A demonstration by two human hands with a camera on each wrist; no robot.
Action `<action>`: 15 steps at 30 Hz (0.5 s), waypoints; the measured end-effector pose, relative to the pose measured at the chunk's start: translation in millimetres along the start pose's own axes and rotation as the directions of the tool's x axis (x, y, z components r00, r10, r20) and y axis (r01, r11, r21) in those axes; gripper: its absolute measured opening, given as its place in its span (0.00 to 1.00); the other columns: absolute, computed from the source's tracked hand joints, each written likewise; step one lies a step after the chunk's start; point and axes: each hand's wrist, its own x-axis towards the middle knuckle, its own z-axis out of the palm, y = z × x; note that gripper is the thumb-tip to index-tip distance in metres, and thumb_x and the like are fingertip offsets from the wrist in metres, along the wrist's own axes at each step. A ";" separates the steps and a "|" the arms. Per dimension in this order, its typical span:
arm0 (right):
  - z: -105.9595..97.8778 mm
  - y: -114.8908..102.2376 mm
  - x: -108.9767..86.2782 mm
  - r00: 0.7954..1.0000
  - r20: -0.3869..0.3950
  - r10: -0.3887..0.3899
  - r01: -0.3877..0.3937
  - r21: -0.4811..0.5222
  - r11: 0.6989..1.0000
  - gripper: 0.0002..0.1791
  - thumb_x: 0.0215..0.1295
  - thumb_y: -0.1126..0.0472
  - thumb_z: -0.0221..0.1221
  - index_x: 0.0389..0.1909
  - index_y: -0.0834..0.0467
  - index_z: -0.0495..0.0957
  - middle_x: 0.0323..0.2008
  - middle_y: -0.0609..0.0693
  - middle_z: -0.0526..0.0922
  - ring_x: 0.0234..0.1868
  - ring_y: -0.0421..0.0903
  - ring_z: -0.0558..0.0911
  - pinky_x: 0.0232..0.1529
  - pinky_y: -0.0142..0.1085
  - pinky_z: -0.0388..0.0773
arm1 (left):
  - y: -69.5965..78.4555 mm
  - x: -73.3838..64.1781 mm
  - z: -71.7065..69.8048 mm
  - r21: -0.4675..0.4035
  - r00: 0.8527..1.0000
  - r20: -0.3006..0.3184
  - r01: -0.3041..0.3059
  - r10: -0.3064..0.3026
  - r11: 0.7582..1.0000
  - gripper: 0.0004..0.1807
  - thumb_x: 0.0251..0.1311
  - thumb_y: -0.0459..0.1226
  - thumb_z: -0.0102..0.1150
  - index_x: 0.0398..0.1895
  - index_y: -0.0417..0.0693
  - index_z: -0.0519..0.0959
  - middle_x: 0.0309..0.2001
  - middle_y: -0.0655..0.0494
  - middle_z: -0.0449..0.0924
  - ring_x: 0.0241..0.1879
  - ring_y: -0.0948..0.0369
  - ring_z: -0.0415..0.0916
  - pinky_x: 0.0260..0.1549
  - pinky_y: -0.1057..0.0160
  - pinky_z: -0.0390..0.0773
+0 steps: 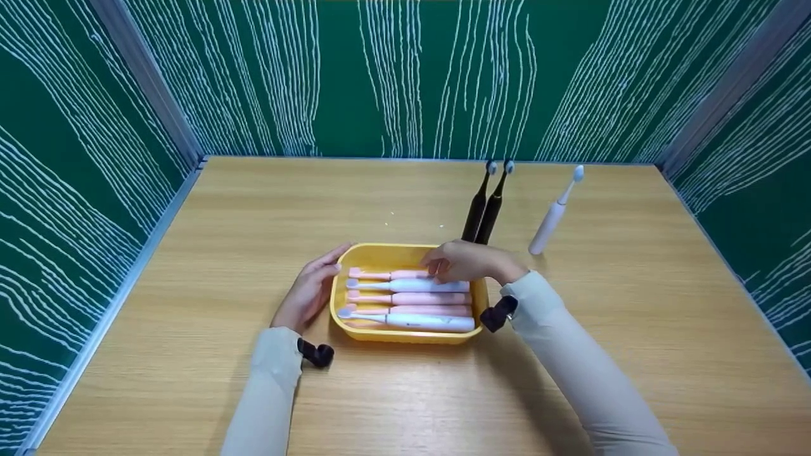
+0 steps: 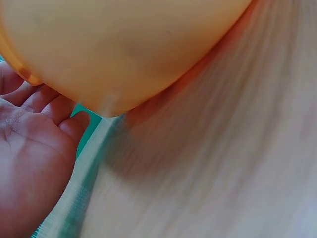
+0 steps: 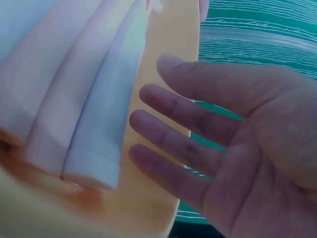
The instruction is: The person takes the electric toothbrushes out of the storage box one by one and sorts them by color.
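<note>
A yellow plastic basket [image 1: 386, 255] holds several electric toothbrushes lying side by side, among them a white toothbrush [image 1: 431, 322] at the near side and a pink toothbrush [image 1: 431, 298] in the middle. At the basket's left end my left hand [image 1: 307, 294] grips the rim, thumb on the edge and fingers along the outside. My right hand [image 1: 469, 261] reaches over the far right part of the basket. In the right wrist view its fingers [image 3: 173, 136] are spread and hold nothing, beside a pale toothbrush [image 3: 101, 124]. The hand partly covers the far toothbrushes.
Behind the basket two black toothbrushes [image 1: 485, 212] stand close together, their lower ends hidden. Farther right stands a white toothbrush [image 1: 549, 227]. Small white specks dot the wooden table [image 1: 285, 202]. Green walls [image 1: 342, 76] with white lines enclose the table's back and sides.
</note>
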 end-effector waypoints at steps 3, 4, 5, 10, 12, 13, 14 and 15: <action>0.8 -0.1 2.2 1.000 0.008 -0.013 0.013 0.009 1.000 0.20 0.64 0.66 0.58 0.58 0.64 0.75 0.49 0.57 0.84 0.51 0.52 0.81 0.56 0.44 0.79 | 0.2 -0.6 0.2 0.002 1.000 0.003 -0.012 0.012 1.000 0.28 0.68 0.30 0.39 0.73 0.39 0.57 0.75 0.50 0.54 0.74 0.58 0.49 0.73 0.60 0.53; 1.0 -0.4 3.1 1.000 0.012 -0.009 0.008 0.011 1.000 0.20 0.64 0.67 0.58 0.58 0.64 0.75 0.49 0.56 0.84 0.51 0.52 0.81 0.56 0.44 0.79 | 0.2 -0.8 0.1 0.004 1.000 0.007 -0.016 0.016 1.000 0.28 0.68 0.30 0.39 0.73 0.39 0.57 0.75 0.49 0.53 0.74 0.57 0.49 0.73 0.59 0.53; 1.2 -0.7 3.9 1.000 0.015 -0.007 0.007 0.008 1.000 0.20 0.65 0.66 0.58 0.58 0.64 0.75 0.49 0.56 0.84 0.52 0.52 0.81 0.56 0.44 0.79 | 0.3 -1.2 0.1 0.008 1.000 0.012 -0.021 0.021 1.000 0.28 0.69 0.30 0.39 0.73 0.38 0.56 0.75 0.49 0.53 0.74 0.57 0.49 0.73 0.59 0.53; 3.0 -3.1 9.5 0.998 0.035 0.056 -0.056 0.019 0.998 0.20 0.65 0.65 0.58 0.59 0.60 0.75 0.50 0.54 0.83 0.52 0.51 0.80 0.57 0.44 0.78 | 0.0 -1.0 0.0 0.006 1.000 0.012 -0.018 0.017 1.000 0.28 0.69 0.30 0.39 0.73 0.38 0.56 0.75 0.49 0.53 0.75 0.57 0.49 0.73 0.59 0.53; 3.9 -4.3 11.4 0.996 0.042 0.081 -0.082 0.023 0.996 0.20 0.66 0.64 0.57 0.59 0.58 0.75 0.51 0.53 0.82 0.52 0.50 0.79 0.58 0.43 0.78 | -0.2 -0.6 0.1 0.004 1.000 0.012 -0.018 0.018 1.000 0.28 0.69 0.30 0.39 0.73 0.38 0.56 0.75 0.49 0.53 0.75 0.57 0.48 0.73 0.59 0.52; 4.2 -5.2 12.1 0.995 0.044 0.090 -0.092 0.024 0.996 0.20 0.66 0.64 0.57 0.59 0.58 0.75 0.51 0.53 0.82 0.52 0.50 0.79 0.58 0.43 0.77 | -0.3 -0.2 0.2 0.002 1.000 0.015 -0.021 0.021 1.000 0.29 0.68 0.30 0.39 0.73 0.37 0.56 0.75 0.48 0.52 0.75 0.56 0.48 0.73 0.59 0.52; 4.6 -5.7 12.6 0.994 0.044 0.095 -0.096 0.022 0.995 0.20 0.66 0.64 0.57 0.59 0.57 0.76 0.51 0.53 0.82 0.51 0.49 0.79 0.58 0.43 0.77 | -0.4 0.0 0.3 0.000 1.000 0.017 -0.024 0.024 1.000 0.29 0.68 0.30 0.39 0.73 0.37 0.55 0.75 0.48 0.52 0.75 0.56 0.48 0.73 0.59 0.52; 5.0 -6.4 13.1 0.994 0.044 0.100 -0.101 0.022 0.995 0.20 0.66 0.64 0.57 0.59 0.57 0.76 0.51 0.53 0.82 0.51 0.49 0.79 0.57 0.43 0.78 | -0.4 0.2 0.4 -0.001 0.999 0.017 -0.027 0.027 1.000 0.29 0.68 0.29 0.39 0.73 0.36 0.55 0.75 0.47 0.51 0.75 0.55 0.48 0.74 0.58 0.52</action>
